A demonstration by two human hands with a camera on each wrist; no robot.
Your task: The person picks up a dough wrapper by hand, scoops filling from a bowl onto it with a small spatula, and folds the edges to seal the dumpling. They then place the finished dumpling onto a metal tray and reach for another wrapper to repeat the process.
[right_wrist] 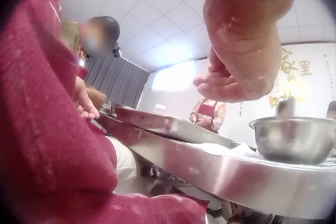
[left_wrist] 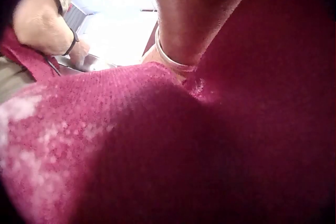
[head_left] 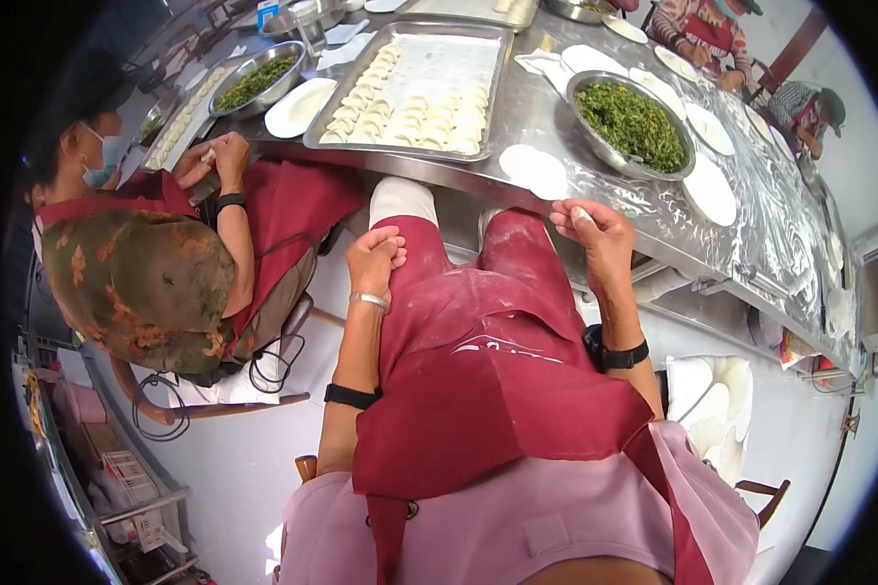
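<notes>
nearest, the person's red apron (head_left: 478, 361) covers the lap, dusted with flour on the knees. left hand (head_left: 376, 255) rests on the left knee, fingers curled loosely, nothing seen in it; the left wrist view shows only apron cloth and a bangle (left_wrist: 170, 62), so no closer check on the fingers. right hand (head_left: 595, 229) is raised at the near edge of the steel table (head_left: 595, 210), fingers bent with what looks like a small white bit of dough (head_left: 581, 216) pinched at the fingertips; the right wrist view shows the floury fingers (right_wrist: 231, 85) curled together above the table edge, but whether they truly grip something i cannot tell for sure.

just beyond and left of the right hand, a round dumpling wrapper (head_left: 535, 171) lies flat on the table, close to that hand, well apart from the left one. right hand is clearly the nearer. the wrapper is round, so no long axis to speak of. farther right sits the bowl of green filling (head_left: 632, 125), more wrappers around it. farther left, the tray (head_left: 493, 68) holds rows of folded dumplings (head_left: 405, 122), long side running away from the person. another person in an apron sits to the left.
</notes>
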